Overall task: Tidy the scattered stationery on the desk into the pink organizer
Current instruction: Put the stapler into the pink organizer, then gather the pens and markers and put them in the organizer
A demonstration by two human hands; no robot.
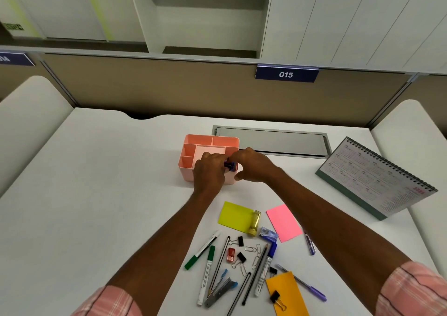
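Both hands are up at the pink organizer (193,151) — the left hand (210,170) and the right hand (251,165) meet right over its near right corner, fingers curled in tight around a small purple object (229,165) pinched between them. What that purple thing is, too little of it shows to say. The right thumb hangs just outside the organizer's front wall.

The organizer sits toward the far side of the desk (96,194), near the middle, just in front of a grey cable hatch (271,141). The compartments in sight look bare.

Down at the near edge, the scatter: a yellow sticky note (234,215) with a clear yellowish tube (254,222) lying on its right edge, a pink sticky note (284,222) to the right of that, an orange sticky note (287,294) at the very edge with a black binder clip (277,298) on it. Between them, green-capped markers (203,250), a blue-capped marker (266,269), pencils, loose paper clips (251,249), a small red sharpener (231,254), a grey stapler (221,290), a purple pen (307,284). A desk calendar (377,177) stands toward the right edge, well apart from the hands.
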